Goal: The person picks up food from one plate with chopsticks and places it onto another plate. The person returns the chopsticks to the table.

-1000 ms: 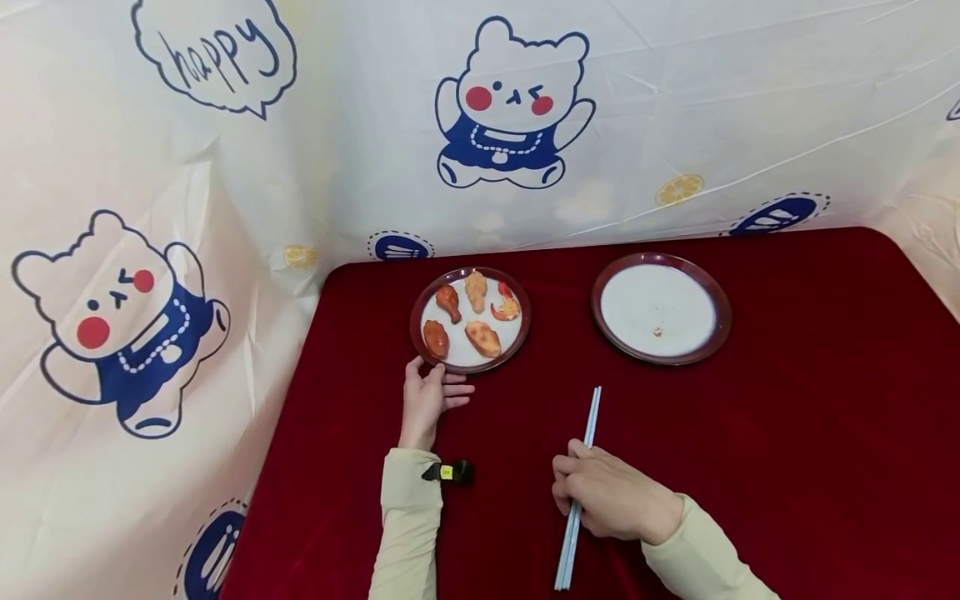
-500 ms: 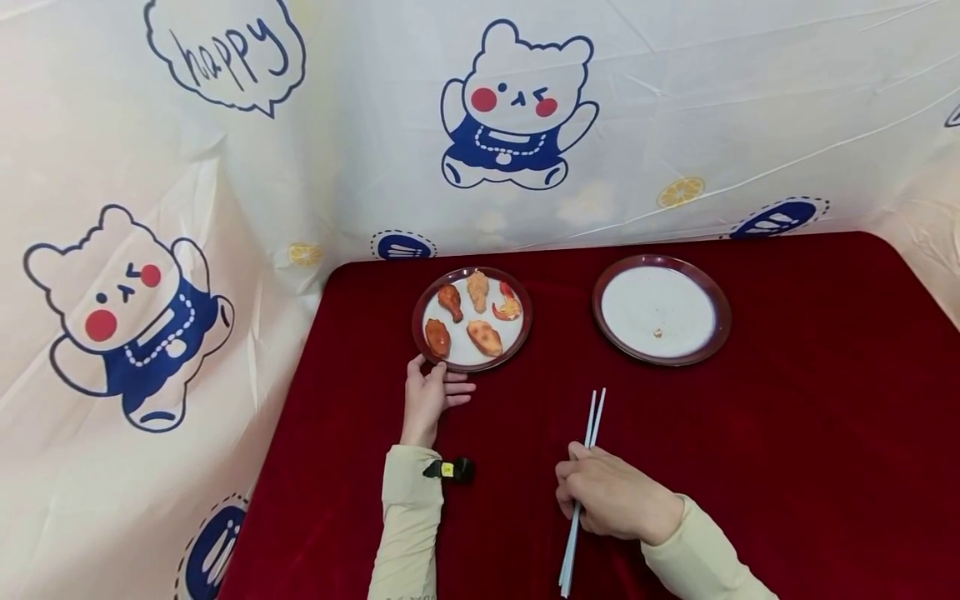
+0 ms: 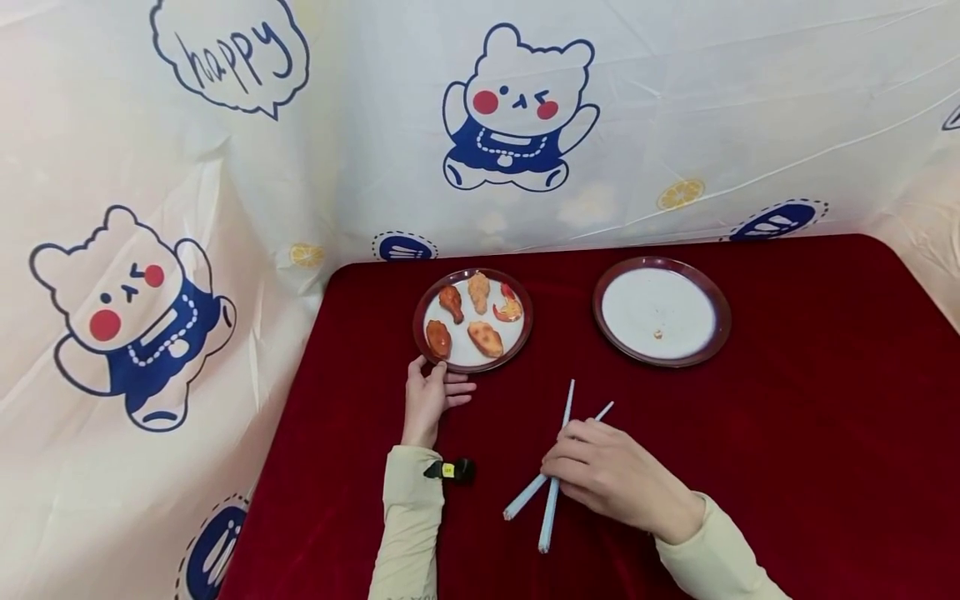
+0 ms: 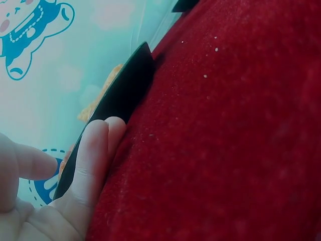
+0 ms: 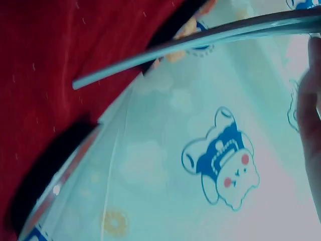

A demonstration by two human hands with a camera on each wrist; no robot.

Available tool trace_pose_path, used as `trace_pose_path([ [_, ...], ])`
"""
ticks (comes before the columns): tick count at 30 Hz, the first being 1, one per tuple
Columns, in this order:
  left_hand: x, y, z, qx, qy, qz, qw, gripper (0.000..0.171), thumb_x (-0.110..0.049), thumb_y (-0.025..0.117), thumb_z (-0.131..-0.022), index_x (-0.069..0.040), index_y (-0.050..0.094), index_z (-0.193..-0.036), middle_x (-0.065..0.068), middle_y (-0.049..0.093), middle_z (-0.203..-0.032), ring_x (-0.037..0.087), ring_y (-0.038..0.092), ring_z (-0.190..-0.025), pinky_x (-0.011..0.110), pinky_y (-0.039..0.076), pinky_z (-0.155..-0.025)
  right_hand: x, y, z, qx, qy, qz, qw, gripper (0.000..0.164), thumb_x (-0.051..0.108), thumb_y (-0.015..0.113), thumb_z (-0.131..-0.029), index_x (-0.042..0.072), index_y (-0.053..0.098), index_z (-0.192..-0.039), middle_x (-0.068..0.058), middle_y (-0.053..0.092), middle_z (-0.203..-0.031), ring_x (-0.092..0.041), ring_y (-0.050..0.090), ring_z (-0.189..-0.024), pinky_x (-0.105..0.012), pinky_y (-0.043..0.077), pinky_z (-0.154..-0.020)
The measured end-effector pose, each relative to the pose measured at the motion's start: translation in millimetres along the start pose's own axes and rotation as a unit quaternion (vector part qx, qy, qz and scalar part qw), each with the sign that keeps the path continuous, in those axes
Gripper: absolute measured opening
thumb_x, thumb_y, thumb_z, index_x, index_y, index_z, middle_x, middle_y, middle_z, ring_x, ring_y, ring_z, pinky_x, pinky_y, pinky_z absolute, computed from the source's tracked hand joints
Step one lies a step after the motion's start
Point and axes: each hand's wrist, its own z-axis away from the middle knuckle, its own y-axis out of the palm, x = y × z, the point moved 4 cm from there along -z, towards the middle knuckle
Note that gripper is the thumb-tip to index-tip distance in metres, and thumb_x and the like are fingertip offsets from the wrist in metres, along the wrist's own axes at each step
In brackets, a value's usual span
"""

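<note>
- Across the desk [image 3: 787,433], under deep red cloth: two round plates toward the far edge, side by side and well apart.
- At far left: loaded plate [image 3: 459,335], dark-rimmed, with five food pieces inside its rim: drumstick [image 3: 451,303] and pale fried piece [image 3: 478,292] far, red-and-yellow piece [image 3: 507,308] right, brown piece [image 3: 438,339] and golden piece [image 3: 485,339] near.
- At its near left rim: left hand [image 3: 427,404], pinching the edge between thumb and fingers, with other fingers stretched rightward just beside the plate.
- At far right: second plate [image 3: 637,300], also dark-rimmed, with a small speck [image 3: 657,334] near the front of its white middle.
- Gripped in the fingers of the right hand [image 3: 618,475]: chopsticks [image 3: 549,512], crossed beside the fingertips, thin tips far and spread apart, thick ends near.
- Between thin tips and both plates: a strip of red cloth; broader stretch from right hand to right edge.
- Close behind both plates, along the far edge: printed curtain [image 3: 637,83].
</note>
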Motion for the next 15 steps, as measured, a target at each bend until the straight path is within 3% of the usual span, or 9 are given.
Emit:
trace_pose_path([
  [2,1.0,0.1,0.1,0.0,0.0,0.003,1.0,0.05,-0.022,0.038,-0.105,-0.01,0.017,-0.149,0.027,0.064,-0.106,0.024,0.073,-0.077,0.036,0.063,-0.068,-0.8,-10.7,-1.2,-0.046,-0.007,-0.013,0.999,0.011,0.016,0.065,-0.092,0.015,0.071,-0.101,0.009,0.069,-0.098,-0.01,0.06,-0.091,-0.024,0.051,-0.079],
  [5,1.5,0.6,0.2,0.001,0.001,0.006,1.0,0.05,-0.021,0.037,-0.105,-0.01,0.017,-0.149,0.027,0.065,-0.105,0.024,0.073,-0.077,0.036,0.063,-0.068,-2.7,-27.1,-1.5,-0.119,-0.008,-0.048,0.992,0.021,0.018,0.054,-0.099,0.009,0.072,-0.101,0.001,0.071,-0.096,-0.012,0.064,-0.087,-0.024,0.052,-0.075],
  [11,0.5,1.2,0.4,0.0,0.0,0.015,0.9999,0.051,-0.019,0.038,-0.105,-0.01,0.016,-0.15,0.025,0.066,-0.102,0.023,0.073,-0.075,0.036,0.063,-0.068,-10.4,-47.7,-1.9,-0.228,0.041,-0.139,0.963,0.016,0.013,0.062,-0.094,0.0,0.072,-0.094,-0.008,0.072,-0.087,-0.014,0.067,-0.079,-0.017,0.057,-0.079],
  [15,0.0,0.6,0.5,-0.003,0.001,0.019,0.9998,0.052,-0.019,0.038,-0.105,-0.008,0.015,-0.15,0.025,0.066,-0.101,0.023,0.073,-0.075,0.036,0.063,-0.068,-16.4,-49.6,-2.9,-0.257,0.098,-0.14,0.951,0.012,0.014,0.068,-0.09,0.003,0.07,-0.086,-0.006,0.071,-0.083,-0.012,0.067,-0.079,-0.013,0.055,-0.081],
])
